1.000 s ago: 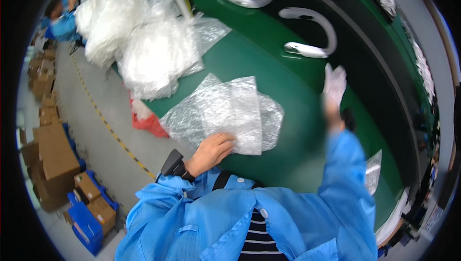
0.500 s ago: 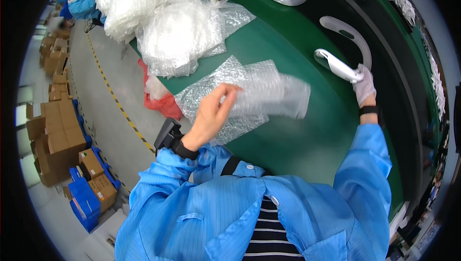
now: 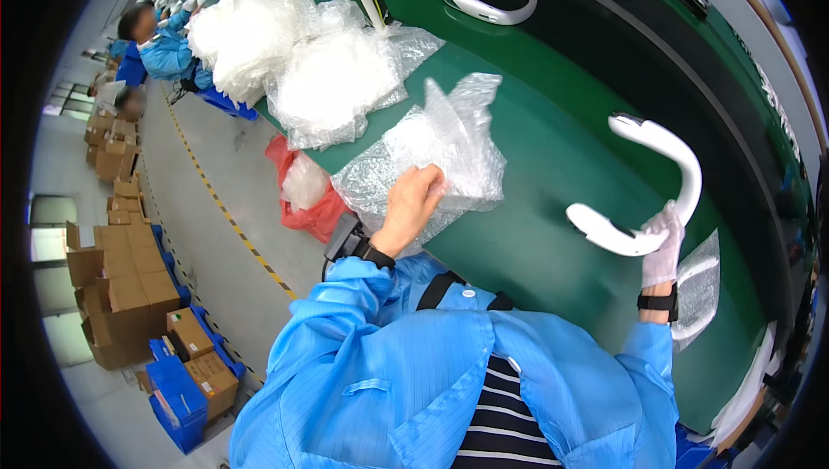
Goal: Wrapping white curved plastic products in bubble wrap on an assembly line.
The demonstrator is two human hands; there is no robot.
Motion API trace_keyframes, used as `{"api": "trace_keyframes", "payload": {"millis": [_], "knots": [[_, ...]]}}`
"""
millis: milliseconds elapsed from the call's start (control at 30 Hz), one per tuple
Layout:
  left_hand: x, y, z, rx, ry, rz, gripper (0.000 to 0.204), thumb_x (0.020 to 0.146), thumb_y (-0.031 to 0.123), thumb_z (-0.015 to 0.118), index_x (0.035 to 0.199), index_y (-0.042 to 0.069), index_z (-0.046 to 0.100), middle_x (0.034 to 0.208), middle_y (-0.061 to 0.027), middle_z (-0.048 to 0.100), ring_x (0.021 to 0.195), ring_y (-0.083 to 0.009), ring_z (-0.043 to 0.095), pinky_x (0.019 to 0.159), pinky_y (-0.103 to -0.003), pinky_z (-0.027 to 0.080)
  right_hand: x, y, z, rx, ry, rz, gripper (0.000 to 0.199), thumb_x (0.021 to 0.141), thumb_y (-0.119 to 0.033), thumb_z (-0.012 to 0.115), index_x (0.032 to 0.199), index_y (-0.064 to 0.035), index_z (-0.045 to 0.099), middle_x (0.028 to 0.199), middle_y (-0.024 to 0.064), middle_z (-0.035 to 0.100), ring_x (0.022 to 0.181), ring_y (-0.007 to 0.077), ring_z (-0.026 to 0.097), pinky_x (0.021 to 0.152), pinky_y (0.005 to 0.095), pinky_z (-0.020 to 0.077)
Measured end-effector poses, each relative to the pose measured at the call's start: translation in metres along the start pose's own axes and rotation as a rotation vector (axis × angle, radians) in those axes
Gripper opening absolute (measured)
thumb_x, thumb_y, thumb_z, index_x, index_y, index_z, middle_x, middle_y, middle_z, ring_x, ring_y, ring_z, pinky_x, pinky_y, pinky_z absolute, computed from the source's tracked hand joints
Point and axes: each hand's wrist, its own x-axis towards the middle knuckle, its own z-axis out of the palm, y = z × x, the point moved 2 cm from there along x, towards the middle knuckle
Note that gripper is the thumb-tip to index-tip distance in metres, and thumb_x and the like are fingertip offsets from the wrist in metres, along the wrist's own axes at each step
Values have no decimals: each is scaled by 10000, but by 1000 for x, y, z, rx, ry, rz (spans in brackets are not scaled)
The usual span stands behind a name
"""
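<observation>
My bare left hand (image 3: 413, 208) is closed, its fingertips pinching a clear bubble-wrap bag (image 3: 462, 145) that stands partly raised over other bubble wrap on the green tabletop. On the right, my gloved right hand (image 3: 663, 240) grips a white C-shaped plastic device (image 3: 686, 162) by its curved body. The device is raised with its opening facing left, and dark parts show at its upper end. Beside my right wrist lies another bubble-wrap piece (image 3: 698, 292).
A tall heap of bubble wrap (image 3: 315, 93) sits at the far left of the table (image 3: 544, 262). Another white device (image 3: 492, 13) lies on the dark belt (image 3: 596, 46). A red bag (image 3: 311, 218) hangs by the left edge. A co-worker (image 3: 168, 50) is beyond.
My right hand has lifted the white device off the belt and brought it nearer. The bubble wrap at my left hand, stretched rightward before, now stands folded upward. The view has shifted.
</observation>
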Motion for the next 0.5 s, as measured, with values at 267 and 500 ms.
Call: {"api": "trace_keyframes", "payload": {"millis": [267,500], "knots": [[15,-4,6,-286,169,73,177,928,134,449,827,13,531,712,-61,525,637,-158,518,624,-304,425,-67,62,-6,495,-122,324,101,930,-164,483,873,-81,492,592,-30,325,521,91,352,511,237,366],[13,65,-35,-824,702,57,105,916,86,467,891,1,523,720,-36,542,584,-70,492,521,-221,415,-87,47,13,172,-30,228,73,939,-134,460,890,-85,482,559,-50,321,458,56,326,440,204,323]]}}
